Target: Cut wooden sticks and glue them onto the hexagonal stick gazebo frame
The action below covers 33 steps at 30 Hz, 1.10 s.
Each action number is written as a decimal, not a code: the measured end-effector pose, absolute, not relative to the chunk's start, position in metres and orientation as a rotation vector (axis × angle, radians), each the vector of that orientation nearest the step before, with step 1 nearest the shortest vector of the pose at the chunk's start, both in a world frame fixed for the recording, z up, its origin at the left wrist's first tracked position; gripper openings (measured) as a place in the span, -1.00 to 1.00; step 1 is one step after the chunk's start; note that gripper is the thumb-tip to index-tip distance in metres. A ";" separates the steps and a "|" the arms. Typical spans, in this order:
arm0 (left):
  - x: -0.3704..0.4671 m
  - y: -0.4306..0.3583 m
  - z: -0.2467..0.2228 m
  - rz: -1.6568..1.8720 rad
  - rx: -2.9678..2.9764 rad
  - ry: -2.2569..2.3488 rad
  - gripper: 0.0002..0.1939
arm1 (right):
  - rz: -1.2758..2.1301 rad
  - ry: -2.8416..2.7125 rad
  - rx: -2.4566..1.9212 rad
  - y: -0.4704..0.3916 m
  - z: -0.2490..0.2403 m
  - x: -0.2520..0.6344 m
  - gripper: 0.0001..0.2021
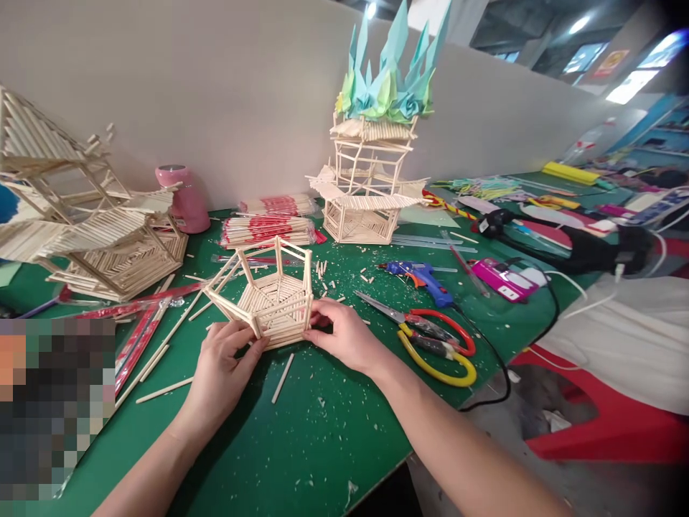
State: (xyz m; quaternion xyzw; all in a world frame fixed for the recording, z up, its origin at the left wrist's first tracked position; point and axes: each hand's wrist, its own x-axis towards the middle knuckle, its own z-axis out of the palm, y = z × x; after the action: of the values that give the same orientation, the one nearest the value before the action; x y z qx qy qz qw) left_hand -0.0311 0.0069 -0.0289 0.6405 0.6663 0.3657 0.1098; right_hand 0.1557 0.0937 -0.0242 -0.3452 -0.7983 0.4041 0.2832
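A small hexagonal frame of wooden sticks (274, 305), with a slatted floor, upright posts and a top rail, rests on the green table in front of me. My left hand (229, 352) grips its near left corner between thumb and fingers. On the near right corner, my right hand (339, 330) pinches the frame by its post and base edge. One loose stick (283, 378) lies just in front of the frame, and a longer stick (164, 390) is beside my left wrist. Fingertips of both hands are partly hidden behind the sticks.
Right of my hand lie large scissors (425, 334) and a blue glue gun (420, 278) with a black cable. Taller stick models stand behind, one at left (102, 222) and one topped with folded paper (371, 179). Red-wrapped stick packs (269, 231) and a pink bottle (186, 201) line the wall.
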 end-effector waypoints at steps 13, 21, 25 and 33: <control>-0.024 -0.018 -0.028 0.999 2.051 2.251 -0.77 | 0.490 -1.945 -1.337 0.072 -0.006 0.240 -0.72; 0.009 -0.024 -0.025 0.389 2.555 2.097 -0.74 | 0.340 -1.882 -1.213 0.043 -0.015 0.235 -0.90; 0.010 -0.020 -0.028 0.325 2.595 2.104 -0.72 | 0.466 -1.998 -1.160 0.039 -0.017 0.219 -0.91; 0.001 -0.025 -0.037 0.508 2.648 2.025 -0.69 | 0.115 -2.182 -1.344 0.059 -0.023 0.240 -0.86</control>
State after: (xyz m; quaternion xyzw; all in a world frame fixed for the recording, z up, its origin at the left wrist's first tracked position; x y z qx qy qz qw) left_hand 0.0014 -0.0250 -0.0367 0.7801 0.5965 0.1496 -0.1150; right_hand 0.2399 0.0587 -0.0225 -0.5023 -0.8155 0.0430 0.2843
